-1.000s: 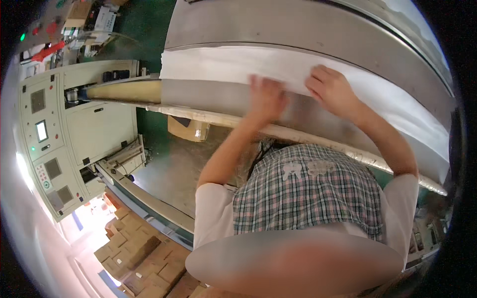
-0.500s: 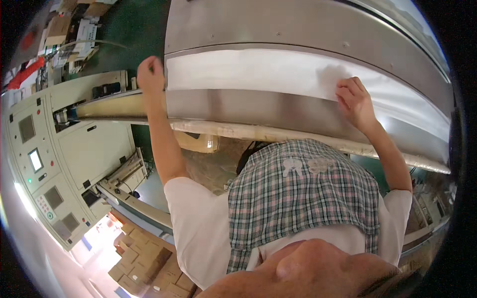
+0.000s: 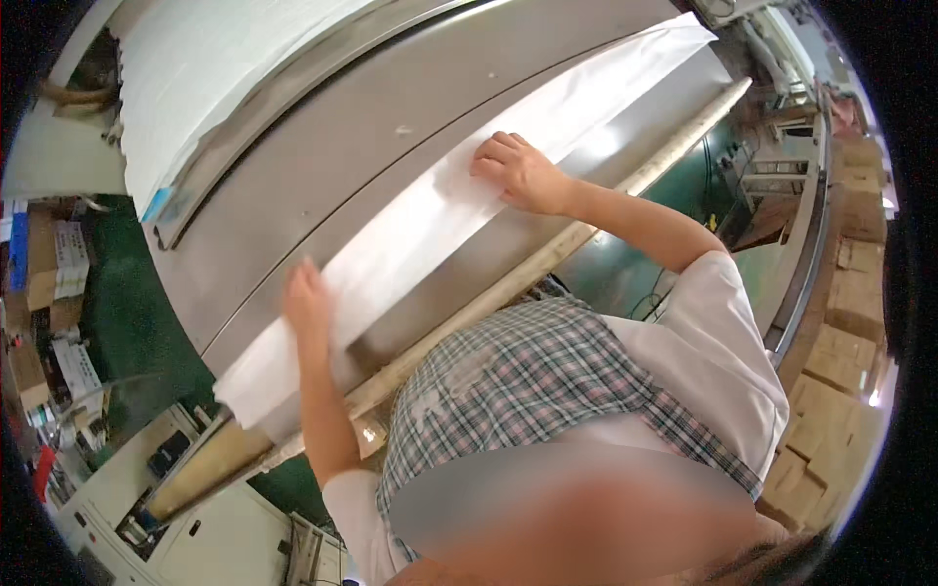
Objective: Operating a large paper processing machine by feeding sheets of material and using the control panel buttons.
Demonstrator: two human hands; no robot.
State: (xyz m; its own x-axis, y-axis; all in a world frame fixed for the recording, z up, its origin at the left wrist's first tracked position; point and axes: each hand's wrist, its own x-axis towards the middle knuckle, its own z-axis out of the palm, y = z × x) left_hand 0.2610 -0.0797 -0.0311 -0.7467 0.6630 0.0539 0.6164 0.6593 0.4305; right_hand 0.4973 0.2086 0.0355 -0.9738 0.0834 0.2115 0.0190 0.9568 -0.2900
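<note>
A long white strip of thin, cloth-like sheet (image 3: 391, 256) runs diagonally across the grey metal surface (image 3: 386, 146), slightly creased, its ends uneven. Over its near-left part is my left hand (image 3: 309, 301), smeared by motion, so its grip is unclear. My right hand (image 3: 520, 174) is at the middle of the strip with the fingers curled closed. Whatever those fingers hold, if anything, is hidden under the hand. Whether either hand touches the strip is hard to tell.
A pale roller (image 3: 469, 314) lies along the near edge of the metal surface, in front of my checked apron. White sheeting (image 3: 195, 88) covers the far left. Stacked cardboard boxes (image 3: 831, 381) stand at the right, and a pale machine cabinet (image 3: 220, 537) at lower left.
The view has turned, so the strip now slants up to the right and both its ends show. My left hand is now over the strip, having been beyond its left end.
</note>
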